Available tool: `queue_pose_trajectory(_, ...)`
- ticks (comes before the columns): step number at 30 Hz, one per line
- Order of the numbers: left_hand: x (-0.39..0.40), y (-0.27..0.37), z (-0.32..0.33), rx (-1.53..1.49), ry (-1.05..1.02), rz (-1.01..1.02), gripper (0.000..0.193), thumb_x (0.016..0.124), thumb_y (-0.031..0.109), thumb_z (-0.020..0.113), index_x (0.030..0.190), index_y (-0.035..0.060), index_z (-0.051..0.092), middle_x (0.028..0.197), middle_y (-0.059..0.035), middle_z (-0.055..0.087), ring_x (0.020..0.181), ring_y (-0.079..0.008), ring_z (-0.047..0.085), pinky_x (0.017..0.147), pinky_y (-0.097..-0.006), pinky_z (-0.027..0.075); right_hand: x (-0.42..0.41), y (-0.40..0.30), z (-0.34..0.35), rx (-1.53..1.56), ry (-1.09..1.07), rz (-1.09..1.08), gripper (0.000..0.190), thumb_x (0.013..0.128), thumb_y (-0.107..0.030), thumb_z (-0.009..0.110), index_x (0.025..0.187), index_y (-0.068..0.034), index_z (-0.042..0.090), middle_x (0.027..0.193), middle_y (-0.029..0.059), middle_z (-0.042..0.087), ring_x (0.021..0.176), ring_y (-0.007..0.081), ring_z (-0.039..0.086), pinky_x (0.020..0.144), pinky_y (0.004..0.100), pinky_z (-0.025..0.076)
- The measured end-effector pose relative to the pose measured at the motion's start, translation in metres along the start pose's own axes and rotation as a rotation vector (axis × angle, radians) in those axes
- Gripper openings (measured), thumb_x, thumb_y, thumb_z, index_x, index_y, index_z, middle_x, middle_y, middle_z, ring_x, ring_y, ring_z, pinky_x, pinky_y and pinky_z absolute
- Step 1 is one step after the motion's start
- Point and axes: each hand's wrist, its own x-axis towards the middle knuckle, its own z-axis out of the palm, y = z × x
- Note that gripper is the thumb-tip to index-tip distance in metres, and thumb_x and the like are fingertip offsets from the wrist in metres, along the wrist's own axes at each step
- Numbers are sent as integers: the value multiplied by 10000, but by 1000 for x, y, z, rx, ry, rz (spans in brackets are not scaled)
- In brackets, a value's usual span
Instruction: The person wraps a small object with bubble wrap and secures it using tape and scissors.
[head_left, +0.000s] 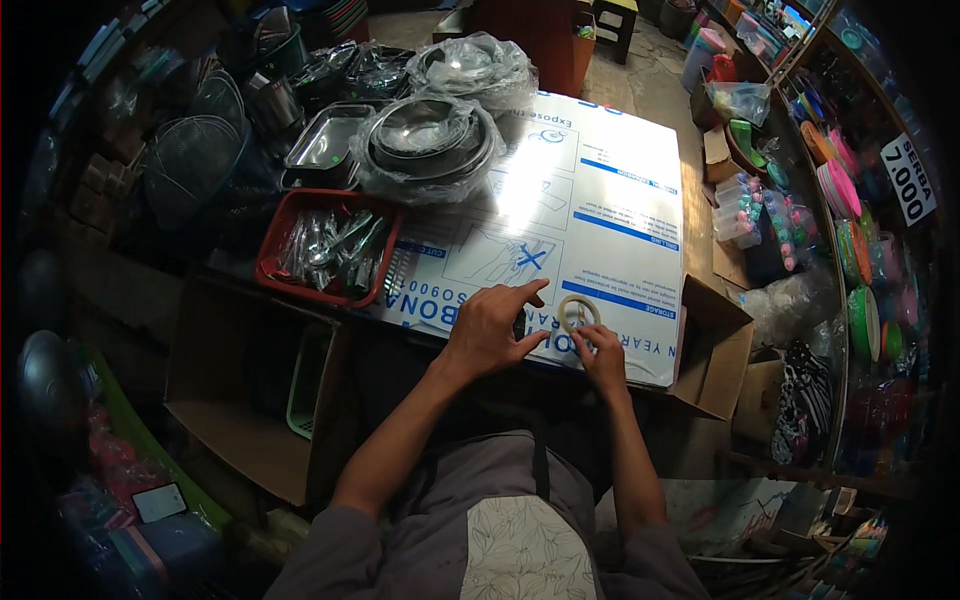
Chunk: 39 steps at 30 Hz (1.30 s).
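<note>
My right hand (602, 355) pinches the lower rim of a narrow roll of pale yellowish tape (565, 318), which stands tilted above the printed sheet covering the table (622, 247). My left hand (491, 326) is just to the left of the roll, its thumb and index finger spread apart. A small dark thing (519, 324) shows between those fingers; I cannot tell what it is or whether the hand holds it. Blue lettering and diagrams cover the white sheet beneath both hands.
A red plastic basket (268, 279) of wrapped spoons sits left of my hands. Behind it are metal trays (328, 139) and plastic-wrapped metal bowls (431, 142). Cardboard boxes (247, 442) flank the table's near edge. Shelves of colourful plastic goods (838, 187) line the right side.
</note>
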Motion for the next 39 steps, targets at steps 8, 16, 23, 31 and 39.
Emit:
queue_pose_trajectory(8, -3, -1, -1, -10, -4, -18, 794, 746, 177, 936, 1467, 112, 609, 1095, -50, 787, 953, -287, 736, 889, -415, 566, -10, 2, 27, -258, 52, -132, 196, 926, -192, 821, 1073, -62, 829, 1153, 141, 745, 1066, 356, 684, 940, 440, 561)
queue_pose_trajectory(16, -2, 0, 0, -8, 12, -5, 764, 757, 159, 910, 1460, 112, 614, 1090, -63, 786, 972, -295, 739, 893, -420, 566, -4, -131, 4, 644, 78, 125, 235, 967, -229, 824, 982, -3, 765, 1091, 33, 620, 965, 73, 595, 734, 235, 469)
queue_pose_trajectory(23, 0, 1, 3, -24, 39, 20, 680, 781, 95, 822, 1435, 94, 637, 1063, -84, 784, 902, -311, 736, 850, -441, 575, 2, -162, -6, 400, -36, 122, 245, 962, -222, 825, 970, 16, 769, 1204, 31, 572, 903, 53, 557, 686, 197, 425)
queue_pose_trajectory(31, -2, 4, 0, -32, 40, -5, 678, 776, 60, 802, 1433, 92, 639, 1050, -98, 773, 858, -291, 729, 815, -421, 578, 7, -154, -1, 611, -128, 147, 265, 992, -214, 804, 998, 47, 758, 1240, 51, 543, 977, 109, 605, 742, 231, 516)
queue_pose_trajectory(39, -6, -2, -1, -74, -9, -30, 780, 700, 101, 833, 1451, 122, 624, 1243, -122, 641, 889, -331, 717, 789, -435, 595, -5, -131, 23, 783, -147, 183, 219, 1012, -176, 783, 1064, 27, 717, 1269, 66, 571, 1093, 99, 596, 876, 226, 519)
